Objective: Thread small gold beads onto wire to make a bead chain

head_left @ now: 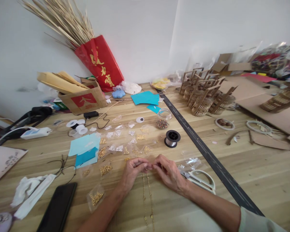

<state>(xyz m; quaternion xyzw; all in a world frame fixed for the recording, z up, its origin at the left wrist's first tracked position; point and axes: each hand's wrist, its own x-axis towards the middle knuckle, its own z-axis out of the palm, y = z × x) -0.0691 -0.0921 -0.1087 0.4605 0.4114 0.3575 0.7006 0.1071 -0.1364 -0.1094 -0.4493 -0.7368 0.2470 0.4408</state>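
Observation:
My left hand (134, 170) and my right hand (168, 171) meet fingertip to fingertip above the table, both closed in a pinch. From between them a thin gold beaded chain (148, 193) hangs in two strands toward the near edge; its upper end is hidden in the fingers. White-handled scissors (203, 181) lie beside my right wrist, partly behind the forearm. Beyond the right hand stands a black spool of clear line (172, 139). Small bags of gold findings (105, 169) and silver findings (116, 148) are spread left of and beyond my left hand.
A dark phone (58, 207) lies at near left, with blue paper sheets (84, 145) beyond it. A jar of beads (162, 124) stands past the spool. A black strip (190, 138) crosses the table; small woven baskets (203, 100) stand right of it. A red bag (101, 64) leans at the back.

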